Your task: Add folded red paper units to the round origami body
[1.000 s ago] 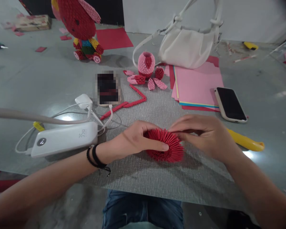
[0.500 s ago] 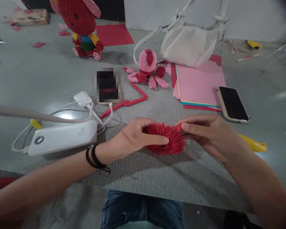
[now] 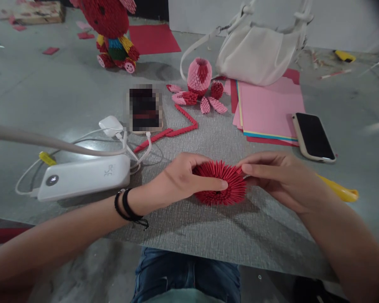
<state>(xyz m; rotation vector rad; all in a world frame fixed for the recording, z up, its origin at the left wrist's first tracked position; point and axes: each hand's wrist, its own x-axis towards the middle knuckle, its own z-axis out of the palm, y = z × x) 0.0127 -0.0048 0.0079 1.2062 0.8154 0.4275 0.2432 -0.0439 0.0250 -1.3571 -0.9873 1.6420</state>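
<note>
My left hand (image 3: 186,176) is closed on a round, spiky red piece of modular origami (image 3: 235,189), the thumb lying across its top near the centre and the fingers mostly hidden behind it. At the disc's upper right edge, my right hand (image 3: 271,176) pinches a small red folded paper piece (image 3: 239,170) between thumb and forefinger. That small piece touches the outer points of the disc; whether it is slotted in, I cannot tell. Chains of red folded pieces (image 3: 185,129) lie just beyond on the table.
Behind stand a pink-and-red origami body (image 3: 199,78) with loose parts and a red origami figure (image 3: 116,50). To the left are a power bank (image 3: 85,179), cables and a phone (image 3: 145,110). At right are coloured paper (image 3: 271,107), another phone (image 3: 314,136), a yellow object (image 3: 341,189) and a white bag (image 3: 255,54).
The small red paper piece in my right hand sits closer against the disc's edge. The view has shifted slightly; my left hand keeps its hold.
</note>
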